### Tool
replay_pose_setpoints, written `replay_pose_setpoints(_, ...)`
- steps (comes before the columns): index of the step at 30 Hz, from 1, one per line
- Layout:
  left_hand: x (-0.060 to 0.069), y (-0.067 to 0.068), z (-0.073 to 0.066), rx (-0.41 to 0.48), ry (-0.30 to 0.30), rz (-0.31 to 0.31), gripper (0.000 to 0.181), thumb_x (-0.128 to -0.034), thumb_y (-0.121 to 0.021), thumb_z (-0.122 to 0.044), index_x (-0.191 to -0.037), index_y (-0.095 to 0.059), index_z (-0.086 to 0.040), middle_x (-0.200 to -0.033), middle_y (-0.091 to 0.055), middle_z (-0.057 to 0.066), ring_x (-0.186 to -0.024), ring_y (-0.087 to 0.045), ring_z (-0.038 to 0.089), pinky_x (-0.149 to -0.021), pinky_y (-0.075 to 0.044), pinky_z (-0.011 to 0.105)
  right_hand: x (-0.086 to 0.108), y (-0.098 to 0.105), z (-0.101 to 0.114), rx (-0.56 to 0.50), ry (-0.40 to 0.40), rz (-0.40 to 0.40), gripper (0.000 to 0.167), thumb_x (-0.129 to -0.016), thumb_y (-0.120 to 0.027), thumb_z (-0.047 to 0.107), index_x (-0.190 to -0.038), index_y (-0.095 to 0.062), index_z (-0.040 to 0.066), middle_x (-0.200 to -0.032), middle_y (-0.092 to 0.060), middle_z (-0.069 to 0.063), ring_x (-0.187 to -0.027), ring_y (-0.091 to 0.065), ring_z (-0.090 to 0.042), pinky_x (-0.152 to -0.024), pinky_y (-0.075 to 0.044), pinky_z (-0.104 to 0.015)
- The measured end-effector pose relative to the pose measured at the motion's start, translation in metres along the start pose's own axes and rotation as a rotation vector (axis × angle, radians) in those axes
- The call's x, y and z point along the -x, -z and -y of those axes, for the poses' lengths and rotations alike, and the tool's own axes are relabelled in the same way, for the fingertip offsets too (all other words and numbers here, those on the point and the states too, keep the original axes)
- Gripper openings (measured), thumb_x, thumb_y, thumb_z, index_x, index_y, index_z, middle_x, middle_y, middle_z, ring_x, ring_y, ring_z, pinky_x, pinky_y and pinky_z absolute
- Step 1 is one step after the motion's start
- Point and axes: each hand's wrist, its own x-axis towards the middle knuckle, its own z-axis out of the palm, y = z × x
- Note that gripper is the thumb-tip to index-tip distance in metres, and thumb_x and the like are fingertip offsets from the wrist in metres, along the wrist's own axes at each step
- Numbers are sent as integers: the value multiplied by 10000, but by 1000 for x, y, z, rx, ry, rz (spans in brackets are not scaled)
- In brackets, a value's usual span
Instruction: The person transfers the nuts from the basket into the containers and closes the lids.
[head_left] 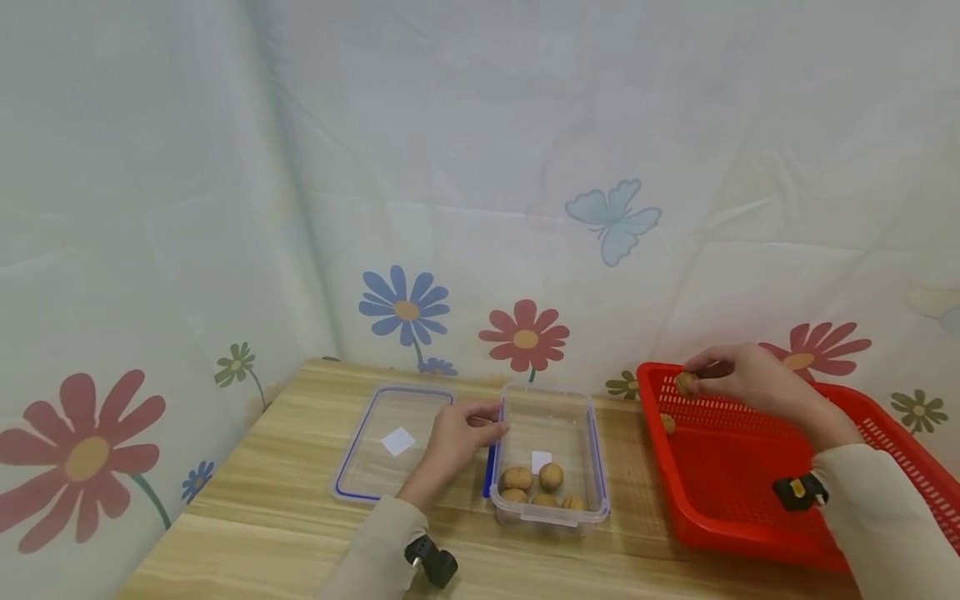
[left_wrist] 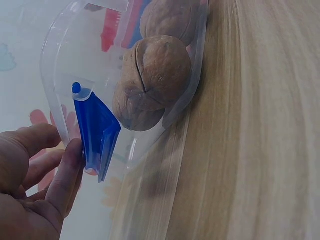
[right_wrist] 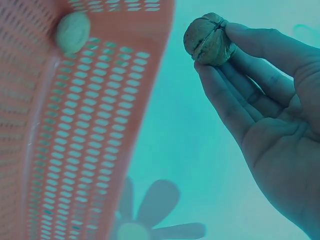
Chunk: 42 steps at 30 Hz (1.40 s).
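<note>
Walnut: raised at the fingertips over the far left corner of the red basket; nearly round, so its long axis hardly tells (the right wrist view does show a seam running across it).
Right hand: thumb and fingertips pinch that walnut, the wrist reaching in from the basket's right side.
Left hand: thumb and forefinger parted, their tips touching the left side of the clear container; in the left wrist view they lie beside its hanging blue latch. How firmly they press, I cannot tell.
Walnut to container: the key relation, I judge; the container lies to the left of the pinched walnut and somewhat nearer the person, its long axis running away from the body. The basket's left rim stands between the two. The left hand is nearer the container, the right nearer the basket.
Container load: five walnuts show, gathered at the near end, with the far end bare.
Basket remainder: one other walnut rests by the left wall, below the raised one.
Lid: flat on the wooden table, left of the container and apart from it.
</note>
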Motion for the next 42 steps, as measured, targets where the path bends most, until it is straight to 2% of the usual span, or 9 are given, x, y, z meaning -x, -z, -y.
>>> replay_pose_setpoints(6,-1,0,-1,-5,2,-4,349,-905,-831,-47,-1233,-759,48,-1066,-772,175,-941,-758,291,-761,-637,327,6,3,22,-3,59,-34,482,-942,-836,292,-1325,-717,24,-1192,-755,-124,-1027,-717,-289,-911,-620,-504)
replay_pose_setpoints(12,0,0,-1,-3,3,-1,350,-911,-828,-46,-1241,-756,47,-1076,-770,181,-946,-756,292,-767,-639,334,11,-2,42,-34,120,-80,430,-961,-822,236,-1326,-721,35,-1205,-756,-114,-1058,-725,-301,-910,-625,-439)
replay_pose_setpoints(18,0,0,-1,-2,13,-1,345,-917,-825,-51,-1243,-760,37,-1094,-771,175,-954,-753,288,-765,-638,334,14,-12,57,-99,190,-102,378,-971,-809,196,-1314,-728,60,-1214,-755,-96,-1089,-727,-297,-895,-576,-206)
replay_pose_setpoints(21,0,0,-2,-1,12,0,346,-915,-826,-51,-1243,-759,38,-1092,-771,175,-952,-754,286,-765,-638,333,15,-18,63,-142,222,-110,349,-972,-806,167,-1299,-734,68,-1204,-758,-84,-1076,-735,-275,-887,-547,-157)
replay_pose_setpoints(36,0,-1,-2,1,11,2,346,-911,-829,-48,-1240,-761,38,-1070,-774,167,-941,-758,282,-765,-639,326,18,-54,88,-315,255,-117,325,-942,-827,119,-1257,-752,85,-1189,-749,-46,-1053,-730,-194,-914,-572,-209)
replay_pose_setpoints(42,0,0,-2,26,14,7,355,-911,-820,-35,-1244,-747,64,-1072,-769,193,-940,-764,298,-772,-643,330,20,-66,96,-338,263,-103,312,-937,-838,147,-1238,-761,125,-1174,-741,-18,-1027,-729,-174,-888,-594,-236)
